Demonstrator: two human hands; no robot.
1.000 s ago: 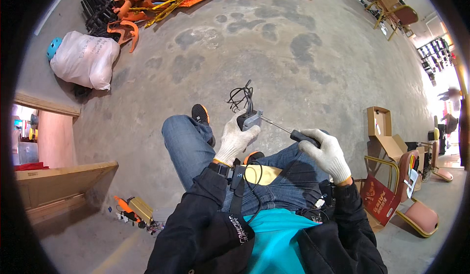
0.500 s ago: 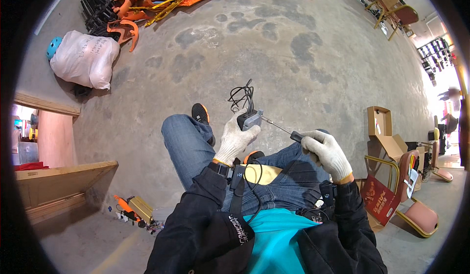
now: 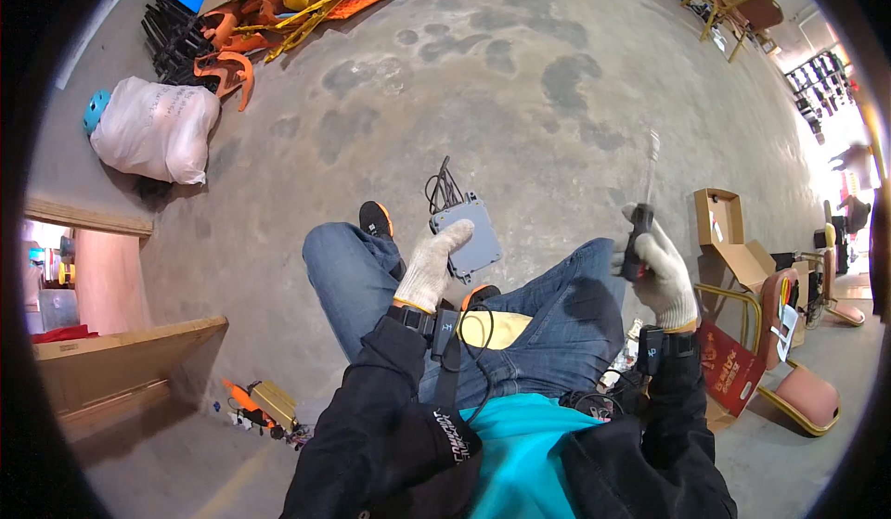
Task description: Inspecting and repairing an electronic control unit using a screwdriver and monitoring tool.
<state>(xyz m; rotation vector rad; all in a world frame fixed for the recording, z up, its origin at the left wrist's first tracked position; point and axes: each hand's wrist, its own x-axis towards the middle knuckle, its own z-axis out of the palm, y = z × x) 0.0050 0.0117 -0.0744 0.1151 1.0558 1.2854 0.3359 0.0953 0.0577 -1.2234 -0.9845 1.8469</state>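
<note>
My left hand [image 3: 429, 267], in a white knit glove, grips a flat grey box [image 3: 475, 236] by its near left edge, thumb over its broad face. Black cables [image 3: 444, 185] trail from the box's far side in loops. My right hand [image 3: 666, 273], gloved the same way, is closed around the dark handle of a screwdriver [image 3: 638, 245]. Its thin shaft points away from me, smeared by motion, and its tip is well apart from the box. Both hands are above my bent legs [image 3: 566, 333].
At the right are an open cardboard box [image 3: 719, 217], a red bag [image 3: 729, 371] and a padded chair [image 3: 806, 398]. A wooden panel [image 3: 130, 352] and a white sack [image 3: 153, 134] are at the left. Orange and yellow parts [image 3: 306, 9] are piled far left on the concrete floor [image 3: 464, 102].
The screwdriver has left the grey box; my right hand has swung it right and turned it to point away from me. My left hand has tilted the box so its broad face shows.
</note>
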